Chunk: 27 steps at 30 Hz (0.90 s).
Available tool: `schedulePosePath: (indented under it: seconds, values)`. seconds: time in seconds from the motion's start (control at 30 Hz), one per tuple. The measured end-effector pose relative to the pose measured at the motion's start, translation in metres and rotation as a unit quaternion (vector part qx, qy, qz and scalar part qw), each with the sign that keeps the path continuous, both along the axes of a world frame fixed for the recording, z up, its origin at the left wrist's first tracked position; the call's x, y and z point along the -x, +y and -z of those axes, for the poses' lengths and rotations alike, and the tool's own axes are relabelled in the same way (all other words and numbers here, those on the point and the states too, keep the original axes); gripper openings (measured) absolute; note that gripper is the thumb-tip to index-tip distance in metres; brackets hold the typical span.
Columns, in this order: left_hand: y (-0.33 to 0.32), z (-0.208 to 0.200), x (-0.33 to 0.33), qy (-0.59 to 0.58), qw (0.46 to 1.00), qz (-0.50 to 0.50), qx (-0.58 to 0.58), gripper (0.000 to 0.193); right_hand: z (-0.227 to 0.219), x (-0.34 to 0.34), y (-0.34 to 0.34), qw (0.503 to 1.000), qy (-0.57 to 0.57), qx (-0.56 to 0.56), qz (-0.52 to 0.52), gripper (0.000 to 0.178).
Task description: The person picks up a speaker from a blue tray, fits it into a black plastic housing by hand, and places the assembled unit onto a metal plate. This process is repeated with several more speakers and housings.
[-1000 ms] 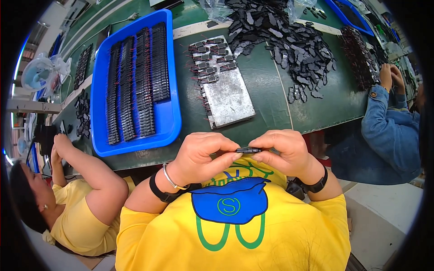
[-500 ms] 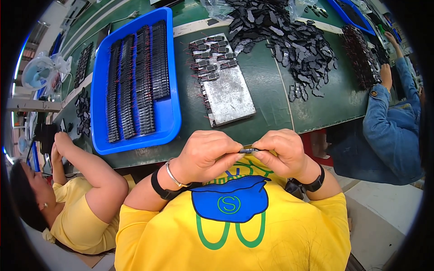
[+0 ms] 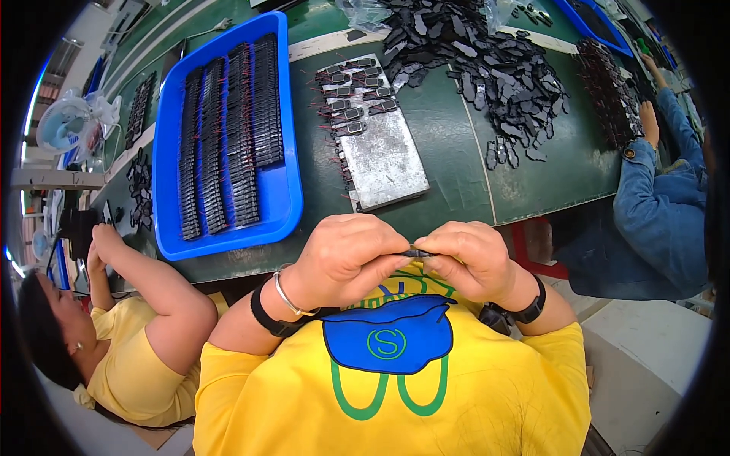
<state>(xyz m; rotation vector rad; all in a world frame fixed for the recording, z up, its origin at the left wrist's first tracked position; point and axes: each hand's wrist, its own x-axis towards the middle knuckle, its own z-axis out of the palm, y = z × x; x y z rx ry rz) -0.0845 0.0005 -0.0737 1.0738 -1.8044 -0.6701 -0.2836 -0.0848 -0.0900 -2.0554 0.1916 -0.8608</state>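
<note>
Between my two hands, just in front of the table's near edge, is a small flat black part (image 3: 414,253), mostly covered by my fingers. My left hand (image 3: 351,254) pinches one end of it between thumb and fingers. The other end is pinched by my right hand (image 3: 473,257). Beyond my hands lies a grey metal block (image 3: 388,163) on the green table. Several small black rectangular parts with red wires (image 3: 351,114) rest on its far end, and more wires stick out along its left side.
A blue tray (image 3: 293,194) with rows of black parts stands at left. A large heap of flat black pieces (image 3: 509,83) spreads over the far right of the table (image 3: 449,144). One co-worker (image 3: 137,334) sits at left, another in a denim jacket (image 3: 658,197) at right.
My hands stay almost in place, with the black part turned slightly and more hidden by my fingers. The right co-worker's arm has shifted slightly.
</note>
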Motion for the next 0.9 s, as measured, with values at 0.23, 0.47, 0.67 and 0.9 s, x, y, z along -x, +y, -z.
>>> schedulePosePath:
  seconds: [0.23,0.47,0.67,0.9]
  values:
    - [0.004,0.000,0.002,-0.020,0.999,-0.034,0.033,0.014,-0.005,-0.001,-0.005,1.000,0.003,-0.001,-0.012,0.020]
    - [0.005,-0.010,0.001,-0.022,0.998,-0.059,0.009,0.019,-0.011,-0.002,-0.008,0.998,-0.022,0.057,-0.019,0.020]
    - [0.011,-0.023,-0.004,-0.085,0.992,-0.081,0.053,0.018,-0.018,-0.008,-0.008,0.994,-0.022,0.102,-0.027,0.018]
    - [0.033,-0.040,-0.025,-0.164,0.974,-0.155,0.030,0.011,-0.028,-0.038,-0.004,0.998,-0.006,0.028,-0.049,0.025]
